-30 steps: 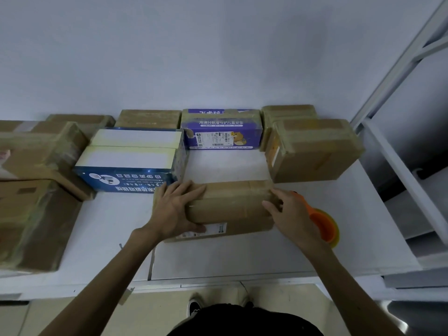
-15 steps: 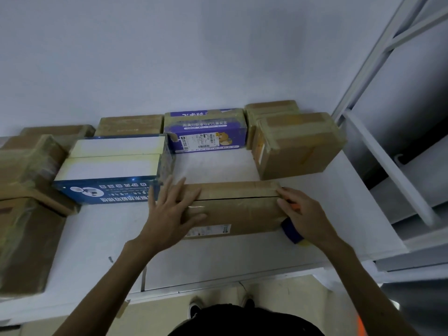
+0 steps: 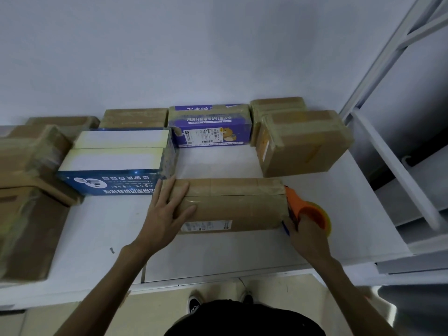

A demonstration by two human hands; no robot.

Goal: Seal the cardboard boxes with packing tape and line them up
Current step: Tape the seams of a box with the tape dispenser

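Note:
A long brown cardboard box [image 3: 232, 204] lies across the white table [image 3: 109, 229] in front of me, with a white label on its near side and tape along its top. My left hand [image 3: 167, 209] presses flat on the box's left end, fingers spread. My right hand [image 3: 303, 231] grips an orange tape dispenser [image 3: 308, 209] with a yellowish tape roll, held against the box's right end.
Taped boxes line the wall: brown ones [image 3: 134, 117], a purple printed one [image 3: 209, 127], a brown one at the right [image 3: 303, 141]. A blue-and-white box [image 3: 116, 161] sits left of centre. More brown boxes [image 3: 26, 214] crowd the left. White shelving [image 3: 397, 166] stands at the right.
My right hand left the box's right end and took hold of the tape dispenser, now set against that end. My left hand stayed pressed on the left end.

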